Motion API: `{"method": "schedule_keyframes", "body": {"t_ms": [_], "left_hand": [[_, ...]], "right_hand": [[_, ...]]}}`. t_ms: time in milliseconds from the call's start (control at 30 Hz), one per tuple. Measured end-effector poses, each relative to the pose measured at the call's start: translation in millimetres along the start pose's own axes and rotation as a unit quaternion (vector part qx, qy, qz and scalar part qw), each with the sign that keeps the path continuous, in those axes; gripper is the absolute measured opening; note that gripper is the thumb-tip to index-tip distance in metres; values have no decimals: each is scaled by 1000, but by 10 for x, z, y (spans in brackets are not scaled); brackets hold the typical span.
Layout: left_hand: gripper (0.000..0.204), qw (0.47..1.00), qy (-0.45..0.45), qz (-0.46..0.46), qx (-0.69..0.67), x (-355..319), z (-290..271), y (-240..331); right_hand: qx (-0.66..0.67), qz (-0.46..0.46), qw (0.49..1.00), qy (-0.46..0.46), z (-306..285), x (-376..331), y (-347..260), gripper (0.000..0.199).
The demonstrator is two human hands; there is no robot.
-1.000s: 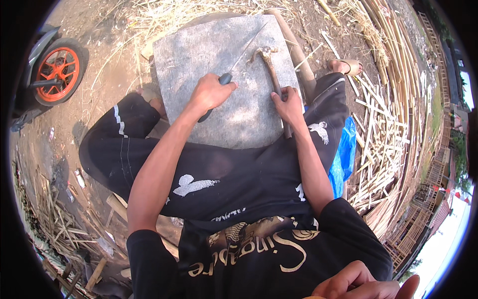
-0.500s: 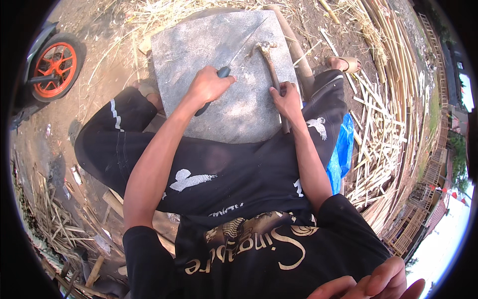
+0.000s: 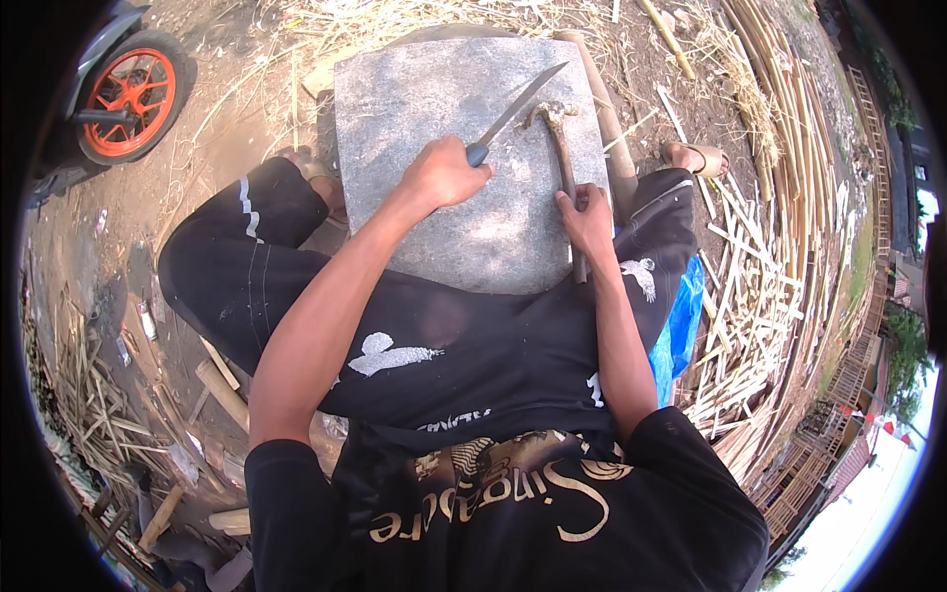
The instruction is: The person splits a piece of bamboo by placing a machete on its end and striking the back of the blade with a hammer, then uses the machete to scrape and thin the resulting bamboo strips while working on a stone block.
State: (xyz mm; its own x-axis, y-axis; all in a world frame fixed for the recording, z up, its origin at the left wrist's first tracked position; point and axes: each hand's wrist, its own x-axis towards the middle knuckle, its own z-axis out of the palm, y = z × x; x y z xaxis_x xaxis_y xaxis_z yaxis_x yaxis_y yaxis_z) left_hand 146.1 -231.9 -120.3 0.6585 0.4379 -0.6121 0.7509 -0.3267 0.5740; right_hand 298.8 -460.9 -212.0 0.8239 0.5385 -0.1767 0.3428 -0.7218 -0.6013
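My left hand [image 3: 444, 176] is closed round the dark handle of a knife [image 3: 523, 102]. Its long grey blade points away and to the right, over a speckled grey slab [image 3: 414, 99] in front of my crossed legs. My right hand [image 3: 589, 219] grips the shaft of a hammer [image 3: 565, 158]. The hammer's worn, pale-brown head is at the far end, over the slab's right part; the butt comes out below my hand near my lap. Whether the hammer head touches the slab, I cannot tell.
A round pole [image 3: 612, 128] lies along the slab's right edge. To the right are split bamboo strips [image 3: 750, 296] and long bamboo poles [image 3: 804, 148]. Blue plastic sheeting [image 3: 681, 316] shows by my right leg. A motorbike wheel [image 3: 133, 104] with an orange rim stands far left.
The knife blade has turned from nearly edge-on to showing its flat side. The whole scene has shifted slightly right and down. Fingers at the lower right corner have gone from view.
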Motion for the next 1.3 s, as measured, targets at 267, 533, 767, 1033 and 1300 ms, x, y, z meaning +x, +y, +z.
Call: {"method": "schedule_keyframes", "body": {"t_ms": [267,533,767,1033,1300], "left_hand": [[48,996,1,-20,83,29,77,-112],[51,994,10,-34,106,79,167,-194],[45,992,32,3,122,80,132,-220],[29,968,94,154,-175,-498,-792,147],[35,715,67,601,-351,-1939,-1671,503]], "right_hand": [[-7,11,1000,-4,-71,-43,-116,44],[46,28,998,15,-46,-45,-89,67],[61,37,997,2,-69,-38,-90,66],[55,15,998,-8,-29,-17,-14,56],[56,26,998,-14,-94,23,-45,50]]}}
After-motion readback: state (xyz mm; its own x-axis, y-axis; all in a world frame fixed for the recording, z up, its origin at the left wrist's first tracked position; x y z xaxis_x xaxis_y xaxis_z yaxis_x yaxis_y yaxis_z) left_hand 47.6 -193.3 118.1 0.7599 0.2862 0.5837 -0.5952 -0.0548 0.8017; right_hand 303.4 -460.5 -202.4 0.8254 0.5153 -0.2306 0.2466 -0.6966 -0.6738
